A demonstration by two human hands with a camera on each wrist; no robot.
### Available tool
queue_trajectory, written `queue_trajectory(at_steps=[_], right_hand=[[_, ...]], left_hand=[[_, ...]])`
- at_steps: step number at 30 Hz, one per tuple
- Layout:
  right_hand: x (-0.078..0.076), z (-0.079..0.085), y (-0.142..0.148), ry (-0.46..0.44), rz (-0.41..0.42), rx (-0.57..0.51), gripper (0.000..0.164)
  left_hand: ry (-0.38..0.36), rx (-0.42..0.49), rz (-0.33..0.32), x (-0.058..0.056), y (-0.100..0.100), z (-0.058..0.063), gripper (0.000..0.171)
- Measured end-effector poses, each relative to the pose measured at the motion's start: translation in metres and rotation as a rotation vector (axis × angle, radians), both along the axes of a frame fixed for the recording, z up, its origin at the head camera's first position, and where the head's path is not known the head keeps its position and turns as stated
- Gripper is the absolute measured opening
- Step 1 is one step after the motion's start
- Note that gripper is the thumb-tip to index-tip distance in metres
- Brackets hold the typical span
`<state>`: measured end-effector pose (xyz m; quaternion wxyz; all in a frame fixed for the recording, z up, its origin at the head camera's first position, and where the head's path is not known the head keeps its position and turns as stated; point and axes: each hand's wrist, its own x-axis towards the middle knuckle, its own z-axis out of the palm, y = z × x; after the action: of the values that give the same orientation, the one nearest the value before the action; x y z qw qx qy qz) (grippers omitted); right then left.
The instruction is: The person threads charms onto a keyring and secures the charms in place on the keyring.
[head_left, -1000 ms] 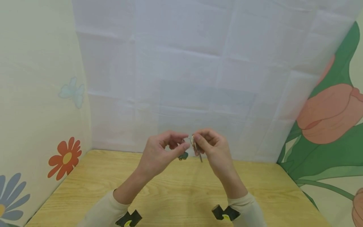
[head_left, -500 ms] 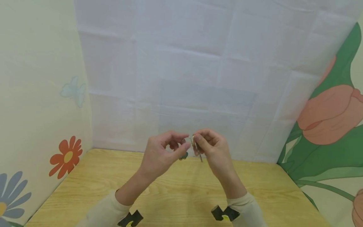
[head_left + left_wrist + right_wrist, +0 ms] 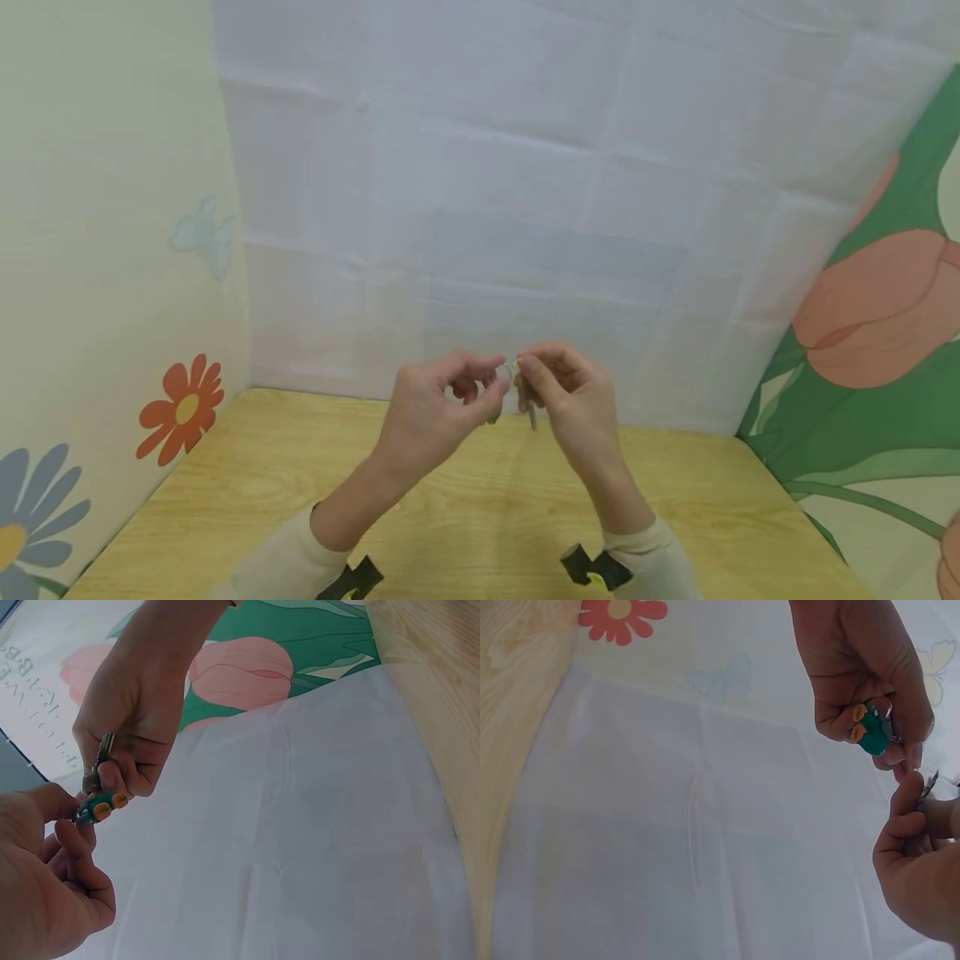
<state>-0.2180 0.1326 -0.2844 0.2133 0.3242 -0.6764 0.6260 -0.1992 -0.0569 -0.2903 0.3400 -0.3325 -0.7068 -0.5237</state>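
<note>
Above the table, my left hand (image 3: 431, 412) pinches a thin metal key ring (image 3: 509, 372) between thumb and forefinger. From it dangles a small green charm with orange feet (image 3: 872, 736), mostly covered by the left hand in the head view. My right hand (image 3: 577, 408) pinches a metal key (image 3: 105, 748) by its head, close beside the ring, blade downward. The fingertips of both hands nearly meet. Whether the key is threaded on the ring cannot be made out, as fingers cover that spot.
A wooden table (image 3: 450, 517) lies below both hands. Behind it hangs a creased white cloth (image 3: 480, 167). Flower-printed panels stand at the left (image 3: 112, 208) and right (image 3: 877, 308) sides.
Both hands keep their grips and shift only slightly. The green charm has slipped further behind the left thumb in the head view. The whole head view has drifted a little.
</note>
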Motion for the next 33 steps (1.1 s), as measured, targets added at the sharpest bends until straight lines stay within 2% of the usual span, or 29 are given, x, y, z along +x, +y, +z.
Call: queue_trajectory(at_steps=[7, 12, 17, 20, 23, 26, 30, 33], right_hand=[[0.001, 0.000, 0.002, -0.005, 0.049, -0.012, 0.013], [0.001, -0.001, 0.000, -0.108, 0.205, -0.119, 0.011], [0.001, -0.001, -0.005, -0.237, 0.350, -0.267, 0.013], [0.000, -0.001, -0.007, -0.273, 0.383, -0.326, 0.013], [0.000, 0.000, -0.009, -0.276, 0.392, -0.337, 0.013], [-0.001, -0.001, -0.009, -0.231, 0.355, -0.264, 0.013], [-0.006, -0.005, -0.002, -0.069, 0.204, -0.015, 0.010], [-0.008, -0.005, 0.004, 0.067, 0.090, 0.157, 0.008]], left_hand=[[-0.064, 0.003, -0.094, 0.002, -0.001, 0.002, 0.004], [-0.122, 0.033, -0.166, 0.005, 0.000, 0.002, 0.005], [-0.103, 0.052, -0.185, 0.004, 0.004, 0.000, 0.004], [-0.088, 0.035, -0.169, 0.002, 0.006, -0.001, 0.004], [-0.094, 0.023, -0.151, 0.001, 0.004, -0.001, 0.004], [-0.092, 0.022, -0.130, 0.001, 0.000, 0.000, 0.013], [-0.097, 0.032, -0.084, 0.001, -0.007, 0.004, 0.020], [-0.124, 0.042, -0.076, 0.001, -0.010, 0.007, 0.020]])
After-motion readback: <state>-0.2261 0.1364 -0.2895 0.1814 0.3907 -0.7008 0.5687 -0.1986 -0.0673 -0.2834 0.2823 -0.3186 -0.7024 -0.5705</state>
